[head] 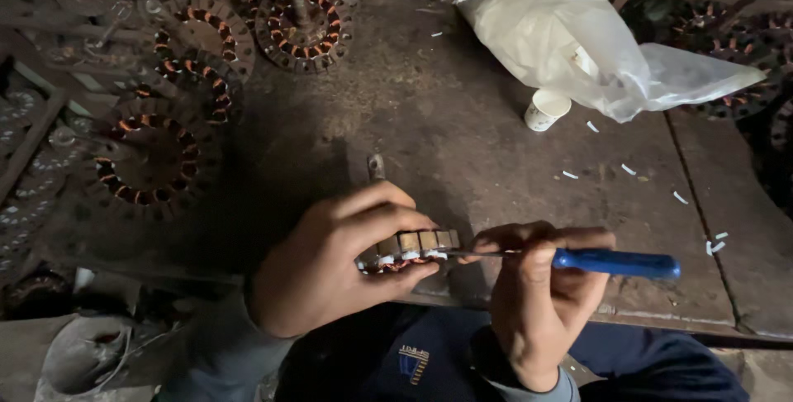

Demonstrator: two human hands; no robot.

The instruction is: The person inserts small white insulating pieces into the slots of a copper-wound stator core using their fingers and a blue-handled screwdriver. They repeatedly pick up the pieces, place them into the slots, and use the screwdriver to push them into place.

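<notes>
one stator (410, 247) in hand, one blue-handled tool (615, 263), one paper cup (546, 109), one plastic bag (591, 47)

Stator (410, 247) underside (mostly) behind fingers (388, 212)

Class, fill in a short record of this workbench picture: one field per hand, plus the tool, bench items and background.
left hand: grips a round motor stator edge-on
right hand: holds a blue-handled tool, metal tip at the stator's rim
bench: dark, scattered with small white scraps
also on bench: white paper cup, crumpled plastic bag
background left: stacked stators with copper windings
</notes>
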